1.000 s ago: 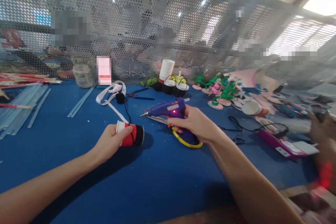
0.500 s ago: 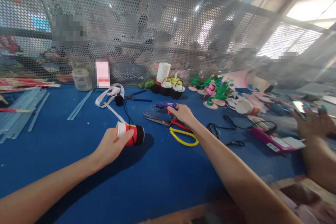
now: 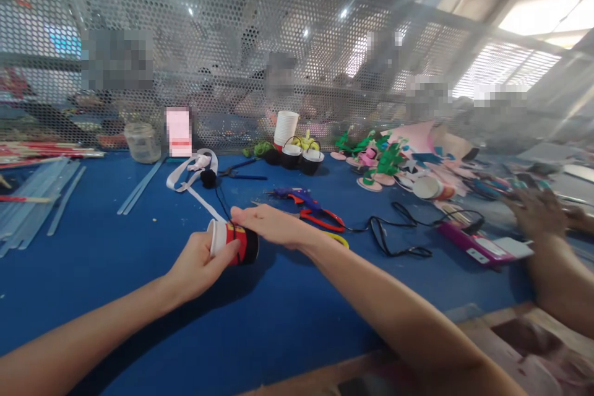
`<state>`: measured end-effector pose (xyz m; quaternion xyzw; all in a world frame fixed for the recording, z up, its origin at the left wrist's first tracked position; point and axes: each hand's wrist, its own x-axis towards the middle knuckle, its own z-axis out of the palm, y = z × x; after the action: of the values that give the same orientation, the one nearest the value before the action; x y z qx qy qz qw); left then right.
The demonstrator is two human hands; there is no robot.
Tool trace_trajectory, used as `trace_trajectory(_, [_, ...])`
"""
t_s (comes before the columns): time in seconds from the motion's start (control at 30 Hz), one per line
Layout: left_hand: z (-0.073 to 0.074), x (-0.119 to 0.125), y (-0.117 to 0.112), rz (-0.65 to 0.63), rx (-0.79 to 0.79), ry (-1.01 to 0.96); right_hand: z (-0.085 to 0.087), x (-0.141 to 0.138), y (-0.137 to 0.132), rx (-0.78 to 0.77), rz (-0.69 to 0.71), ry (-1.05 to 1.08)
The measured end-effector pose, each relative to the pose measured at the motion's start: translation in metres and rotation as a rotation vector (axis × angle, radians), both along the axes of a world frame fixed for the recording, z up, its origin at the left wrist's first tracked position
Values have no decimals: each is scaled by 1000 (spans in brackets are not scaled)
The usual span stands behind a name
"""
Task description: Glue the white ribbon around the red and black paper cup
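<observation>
My left hand point(image 3: 197, 266) is wrapped around a paper cup point(image 3: 236, 242) that lies on its side just above the table, its white inside facing left. The cup has a red band and a black end. A black cord point(image 3: 223, 199) runs from a small black ball of yarn point(image 3: 208, 179) down to the cup and around it. Over the cup's upper edge, the closed fingertips of my right hand point(image 3: 266, 224) meet this cord. Behind my right hand lie a blue glue gun point(image 3: 297, 197) and scissors point(image 3: 322, 218), partly hidden by the hand.
White ribbon point(image 3: 176, 179) and pliers point(image 3: 241, 172) lie beyond the cup. Black buckets point(image 3: 291, 158), stacked cups point(image 3: 285, 129) and green craft pieces point(image 3: 387, 164) stand at the back. Clear sticks point(image 3: 37, 204) lie left. A purple power strip point(image 3: 473, 244) and another person's hand point(image 3: 533, 216) are right.
My right hand has let go of the glue gun, now lying on the table, and moved left to the cord at the cup. My left hand still holds the cup.
</observation>
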<state>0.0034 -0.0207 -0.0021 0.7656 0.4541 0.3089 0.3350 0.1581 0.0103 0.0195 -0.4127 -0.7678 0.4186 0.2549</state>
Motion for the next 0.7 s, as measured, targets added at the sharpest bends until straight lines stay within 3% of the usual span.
trace_trajectory(0.2, [-2,1,1,-49,-3,8,-3,-11,-8,2,-175,268])
trace_trajectory(0.37, [-2,1,3,-41,-40,-21,-6,-2,-7,69,-219,251])
trace_trajectory(0.47, [0,2,2,-31,-23,10,-9,4,-3,136,-246,111])
trace_trajectory(0.57, [1,3,1,-57,44,66,-12,8,-2,78,-123,-3])
trace_trajectory(0.63, [0,2,0,-99,90,106,-14,6,-2,32,-5,35])
trace_trajectory(0.7, [0,2,-1,-133,103,128,-15,2,-4,-11,14,144])
